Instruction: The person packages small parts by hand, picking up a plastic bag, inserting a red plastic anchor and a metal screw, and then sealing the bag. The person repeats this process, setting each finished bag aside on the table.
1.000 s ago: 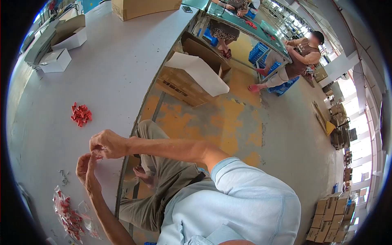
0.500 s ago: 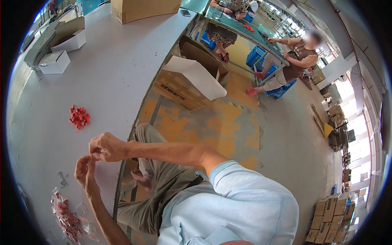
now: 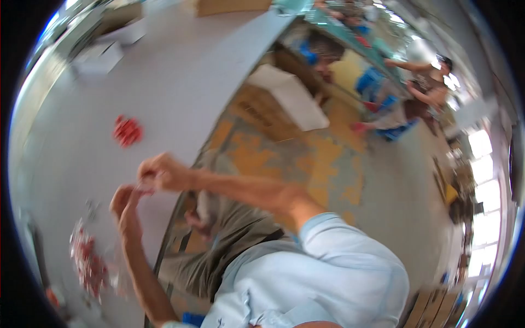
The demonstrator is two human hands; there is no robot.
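My left hand (image 3: pixel 127 206) and my right hand (image 3: pixel 163 172) are close together above the table, fingers pinched. Between their fingertips shows a small, blurred, partly clear and reddish thing (image 3: pixel 145 190), too smeared to name. Beyond my hands lies a small heap of red pieces (image 3: pixel 127 131). Left of my left hand are several small metal pieces (image 3: pixel 92 210), perhaps screws. Nearer to me sits a pile of clear plastic bags with red pieces (image 3: pixel 87 262) inside.
The grey table (image 3: pixel 180 71) ends at an edge on my right. White boxes (image 3: pixel 101 57) stand at its far left. An open cardboard carton (image 3: pixel 273 112) stands on the floor beside it. A co-worker (image 3: pixel 429 87) sits at another table (image 3: pixel 377 57).
The whole view has shifted and blurred as my head moved. My hands stay together, and a reddish, clear thing now shows between their fingertips.
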